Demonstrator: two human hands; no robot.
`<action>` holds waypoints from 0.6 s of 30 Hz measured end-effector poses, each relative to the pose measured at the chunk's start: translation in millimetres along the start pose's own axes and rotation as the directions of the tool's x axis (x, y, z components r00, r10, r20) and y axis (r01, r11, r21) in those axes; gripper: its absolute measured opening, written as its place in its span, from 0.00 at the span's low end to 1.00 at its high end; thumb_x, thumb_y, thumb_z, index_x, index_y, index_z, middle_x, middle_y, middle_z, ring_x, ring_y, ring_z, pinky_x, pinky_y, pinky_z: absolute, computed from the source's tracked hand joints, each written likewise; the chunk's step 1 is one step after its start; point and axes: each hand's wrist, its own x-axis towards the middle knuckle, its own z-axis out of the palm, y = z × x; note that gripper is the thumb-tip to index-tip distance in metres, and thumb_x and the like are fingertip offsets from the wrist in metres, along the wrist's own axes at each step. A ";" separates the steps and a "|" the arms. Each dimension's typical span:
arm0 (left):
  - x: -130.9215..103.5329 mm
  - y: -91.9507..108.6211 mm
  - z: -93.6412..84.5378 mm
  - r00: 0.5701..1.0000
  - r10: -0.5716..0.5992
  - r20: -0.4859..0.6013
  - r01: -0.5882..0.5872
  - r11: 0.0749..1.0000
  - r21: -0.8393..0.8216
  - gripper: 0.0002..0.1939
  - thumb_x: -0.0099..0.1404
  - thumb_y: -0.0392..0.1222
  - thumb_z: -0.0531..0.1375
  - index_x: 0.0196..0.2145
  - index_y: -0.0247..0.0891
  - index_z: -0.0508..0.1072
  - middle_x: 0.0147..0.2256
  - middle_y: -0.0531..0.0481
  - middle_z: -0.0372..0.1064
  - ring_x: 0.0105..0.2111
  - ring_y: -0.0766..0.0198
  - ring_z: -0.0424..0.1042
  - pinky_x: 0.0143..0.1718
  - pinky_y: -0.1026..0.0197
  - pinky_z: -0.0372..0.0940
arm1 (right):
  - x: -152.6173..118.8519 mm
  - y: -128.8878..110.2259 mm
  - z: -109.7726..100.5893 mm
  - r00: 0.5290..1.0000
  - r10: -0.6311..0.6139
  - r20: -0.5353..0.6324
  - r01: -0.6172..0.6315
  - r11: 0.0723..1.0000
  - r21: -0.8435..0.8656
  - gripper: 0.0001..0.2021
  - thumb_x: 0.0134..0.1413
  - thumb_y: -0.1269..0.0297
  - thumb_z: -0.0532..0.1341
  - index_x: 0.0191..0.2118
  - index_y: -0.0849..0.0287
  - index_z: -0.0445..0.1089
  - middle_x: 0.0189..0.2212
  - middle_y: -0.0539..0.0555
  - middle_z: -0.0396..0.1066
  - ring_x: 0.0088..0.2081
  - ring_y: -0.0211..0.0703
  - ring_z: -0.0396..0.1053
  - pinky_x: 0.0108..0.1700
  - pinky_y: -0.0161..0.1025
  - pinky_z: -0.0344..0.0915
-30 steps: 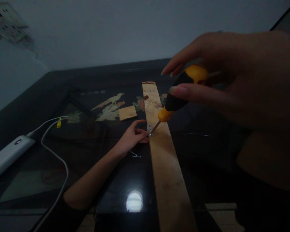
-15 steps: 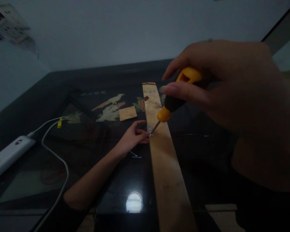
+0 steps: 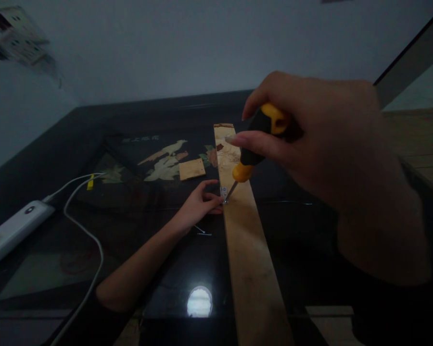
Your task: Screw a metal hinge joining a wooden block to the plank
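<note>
My right hand is wrapped round the yellow and black handle of a screwdriver, which leans with its tip down on a small metal hinge. The hinge plate lies on the left edge of a long wooden board. From the left, my left hand pinches the hinge at that edge, thumb and fingers closed on it. The screw under the tip is too small to make out clearly. Two thin metal pins or screws lie just below my left wrist.
The dark glossy table has a printed bird and flowers. A small square wooden piece with holes lies left of the board. A white power strip and its white cable are at the left. Wall sockets are at upper left.
My right hand has shifted left and a little down, and its grip on the screwdriver handle has turned. The tip stays at the hinge. My left hand has hardly moved.
</note>
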 end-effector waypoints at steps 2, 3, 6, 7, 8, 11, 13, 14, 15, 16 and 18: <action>0.3 -0.3 0.1 1.000 0.003 0.002 -0.003 1.000 -0.001 0.27 0.59 0.30 0.63 0.54 0.35 0.59 0.28 0.53 0.72 0.26 0.67 0.75 0.33 0.64 0.72 | 0.6 -0.8 1.8 0.999 0.042 0.012 -0.042 0.999 0.006 0.27 0.53 0.38 0.50 0.43 0.57 0.68 0.30 0.51 0.69 0.31 0.48 0.68 0.29 0.40 0.54; 0.5 -0.5 0.0 1.000 0.003 0.003 -0.003 1.000 -0.001 0.27 0.59 0.30 0.63 0.54 0.35 0.59 0.28 0.53 0.72 0.26 0.68 0.75 0.32 0.64 0.72 | 0.3 1.4 1.0 1.000 0.015 0.015 -0.015 0.998 0.058 0.27 0.54 0.39 0.50 0.45 0.57 0.67 0.31 0.51 0.68 0.32 0.46 0.68 0.30 0.40 0.55; 1.5 -1.2 -1.2 1.000 -0.004 0.005 0.004 1.000 0.000 0.26 0.60 0.30 0.62 0.54 0.35 0.59 0.29 0.52 0.72 0.25 0.68 0.75 0.32 0.64 0.72 | -1.7 14.6 -6.6 0.989 -0.145 0.040 0.129 0.954 0.270 0.24 0.60 0.47 0.50 0.52 0.60 0.63 0.39 0.49 0.67 0.36 0.38 0.66 0.36 0.37 0.59; 1.9 -1.5 -1.8 1.000 -0.008 0.005 0.008 1.000 -0.001 0.26 0.60 0.30 0.62 0.54 0.35 0.59 0.29 0.52 0.72 0.25 0.68 0.75 0.32 0.64 0.71 | -2.2 19.4 -9.9 0.980 -0.189 0.062 0.160 0.933 0.323 0.22 0.61 0.51 0.50 0.54 0.60 0.61 0.42 0.49 0.67 0.37 0.35 0.65 0.38 0.35 0.60; 2.2 -1.7 -2.4 1.000 -0.010 0.005 0.010 1.000 -0.003 0.26 0.60 0.30 0.62 0.54 0.35 0.59 0.29 0.52 0.72 0.25 0.68 0.75 0.32 0.64 0.71 | -2.5 23.3 -12.9 0.973 -0.217 0.082 0.174 0.917 0.358 0.20 0.61 0.54 0.51 0.54 0.58 0.60 0.44 0.47 0.66 0.37 0.34 0.65 0.38 0.35 0.60; 2.9 -2.2 -3.6 1.000 -0.009 0.004 0.009 1.000 -0.006 0.27 0.59 0.29 0.62 0.55 0.35 0.59 0.28 0.53 0.72 0.25 0.68 0.74 0.33 0.63 0.72 | -1.6 26.8 -18.2 0.971 -0.216 0.099 0.162 0.907 0.388 0.14 0.59 0.62 0.51 0.50 0.49 0.63 0.39 0.40 0.67 0.33 0.30 0.65 0.36 0.35 0.60; 3.2 -2.5 -3.5 1.000 -0.007 0.001 0.007 1.000 -0.002 0.26 0.60 0.29 0.61 0.55 0.35 0.59 0.28 0.53 0.72 0.25 0.68 0.74 0.33 0.64 0.72 | -0.5 22.2 -17.6 0.975 -0.207 0.074 0.166 0.914 0.371 0.13 0.59 0.65 0.51 0.47 0.50 0.66 0.35 0.40 0.67 0.34 0.30 0.66 0.38 0.35 0.61; 3.2 -2.6 -3.2 1.000 -0.004 -0.001 0.004 1.000 0.000 0.26 0.60 0.29 0.61 0.55 0.35 0.59 0.28 0.53 0.72 0.25 0.68 0.74 0.32 0.64 0.72 | -0.1 19.0 -16.1 0.977 -0.209 0.052 0.179 0.922 0.343 0.12 0.60 0.65 0.51 0.46 0.52 0.67 0.35 0.41 0.67 0.36 0.31 0.66 0.40 0.35 0.61; 3.2 -2.7 -2.7 1.000 -0.003 0.000 0.003 1.000 0.002 0.26 0.60 0.29 0.61 0.55 0.35 0.59 0.28 0.53 0.72 0.25 0.68 0.74 0.32 0.64 0.72 | 0.1 15.7 -14.2 0.979 -0.203 0.032 0.184 0.936 0.301 0.11 0.61 0.64 0.52 0.45 0.55 0.68 0.36 0.44 0.67 0.39 0.33 0.66 0.42 0.36 0.60; 3.2 -2.7 -2.2 1.000 -0.001 0.000 0.001 1.000 0.003 0.26 0.60 0.29 0.61 0.55 0.35 0.59 0.28 0.53 0.72 0.25 0.68 0.74 0.32 0.64 0.72 | 0.1 12.7 -11.9 0.981 -0.192 0.007 0.185 0.952 0.246 0.11 0.61 0.61 0.52 0.44 0.57 0.69 0.37 0.47 0.68 0.40 0.36 0.67 0.42 0.37 0.59; 3.0 -2.6 -1.2 1.000 0.002 0.001 -0.002 1.000 0.005 0.27 0.60 0.29 0.61 0.55 0.35 0.59 0.28 0.52 0.72 0.25 0.68 0.74 0.32 0.64 0.72 | 0.1 9.0 -7.0 0.989 -0.144 -0.033 0.147 0.982 0.120 0.17 0.60 0.52 0.53 0.41 0.59 0.71 0.35 0.51 0.68 0.39 0.42 0.67 0.37 0.40 0.58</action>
